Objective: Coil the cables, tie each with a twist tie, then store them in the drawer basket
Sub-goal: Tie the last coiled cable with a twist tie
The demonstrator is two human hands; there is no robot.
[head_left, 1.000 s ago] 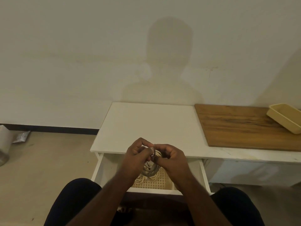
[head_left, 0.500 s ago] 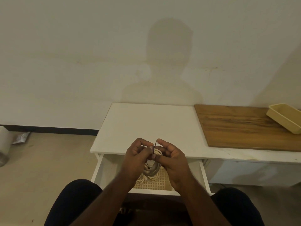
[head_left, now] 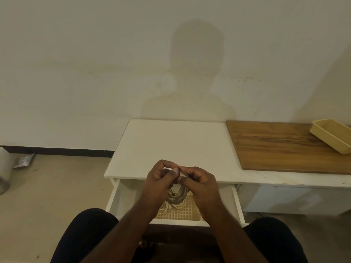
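Both hands are held close together above the open drawer, fingertips meeting at the top of a coiled cable. The left hand (head_left: 161, 179) is curled, its thumb and forefinger pinched at the top of the coil; the right hand (head_left: 199, 181) is likewise curled, its thumb and forefinger pinched against the same spot. What is nipped between the fingertips is too small to be made out, so a twist tie cannot be confirmed. The grey coiled cable (head_left: 177, 196) is seen hanging below the two hands, its loops drooping towards the drawer.

Beneath it, a pale woven drawer basket (head_left: 187, 211) is set inside the white drawer (head_left: 236, 202), which is pulled out towards the person. Whitish cable loops (head_left: 166, 208) are lying in the basket at its left side, just under the hanging coil.

The drawer belongs to a white bench (head_left: 171, 145) standing against a plain wall. To the right, a brown wooden board (head_left: 281, 147) is laid on the bench top, and a shallow yellow tray (head_left: 331, 135) is resting on the far right of the board. The person's dark-clad knees (head_left: 91, 230) are seen on either side of the drawer. On the floor at far left, a crumpled silvery packet (head_left: 24, 160) is lying beside a pale cylindrical object (head_left: 4, 168) that is cut off by the frame edge.
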